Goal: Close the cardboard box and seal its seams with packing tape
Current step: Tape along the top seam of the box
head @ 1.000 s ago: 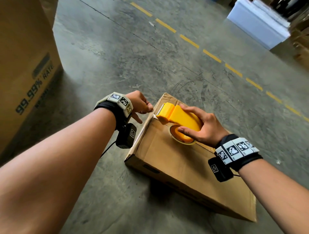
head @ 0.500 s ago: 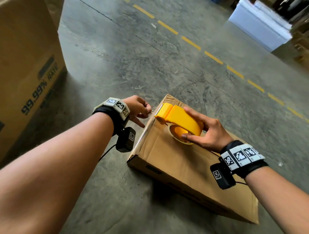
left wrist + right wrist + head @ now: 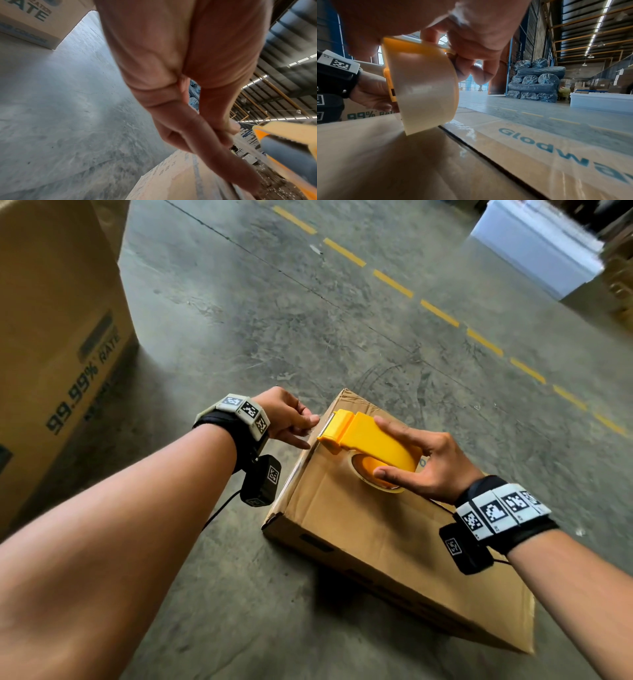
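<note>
Head-camera view: two bare forearms reach over a closed cardboard box (image 3: 376, 529) lying on a grey concrete floor (image 3: 308, 320) in a warehouse. Nearest, the right hand (image 3: 431, 463), with a tag-covered band on its wrist, curls its fingers and thumb round a yellow tape dispenser (image 3: 370, 440), whose roll of packing tape (image 3: 423, 88) rests on the box top. Its toothed front edge reaches the box's far left edge. Just beyond it, the left hand (image 3: 284, 416) pinches a clear strip of tape (image 3: 240, 142) between thumb and index finger beside the dispenser's blade, with the other fingers tucked in; the left wrist view shows the same pinch close up, somewhat blurred. From the right wrist view, the roll stands on edge beside the dark centre seam (image 3: 488, 155) between the top flaps, and a glossy band of tape already lies on the flap printed with blue letters beginning "Glodwa". To the left stands a tall carton (image 3: 51, 337) printed "99.99% RATE". Farther off, a dashed yellow line (image 3: 438, 313) crosses the floor, a white container (image 3: 534, 248) sits past it, and stacked dark plastic-wrapped bales (image 3: 537, 79) rise at the back.
</note>
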